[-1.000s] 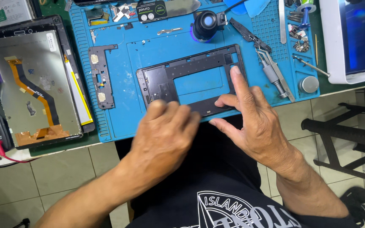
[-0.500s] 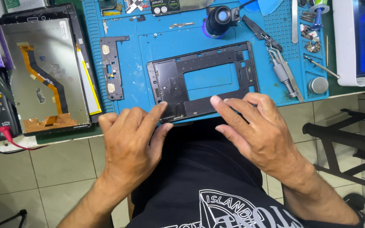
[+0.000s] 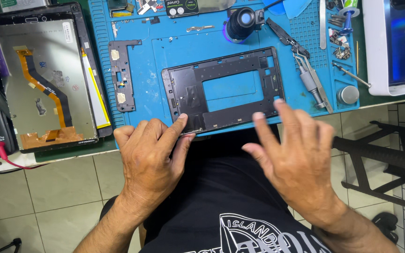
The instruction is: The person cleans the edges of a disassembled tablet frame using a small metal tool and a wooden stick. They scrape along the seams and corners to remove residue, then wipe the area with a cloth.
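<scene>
A black tablet mid-frame (image 3: 226, 91) with a rectangular cut-out lies flat on the blue work mat (image 3: 165, 51), near the mat's front edge. My left hand (image 3: 151, 161) rests at the frame's near left corner, index fingertip touching its edge. My right hand (image 3: 296, 159) hovers with fingers spread just in front of the frame's near right edge, holding nothing. A smaller black bracket (image 3: 122, 75) lies on the mat to the frame's left.
An opened tablet (image 3: 48, 79) with an orange flex cable lies left of the mat. Tweezers (image 3: 311, 79), a black lens (image 3: 241, 21), screws and picks sit along the mat's back and right. A white box (image 3: 399, 47) stands far right, a black stool (image 3: 380, 159) below it.
My right hand has lifted off the frame's lower edge and drawn back toward me, fingers spreading. My left hand stays at the frame's near left corner.
</scene>
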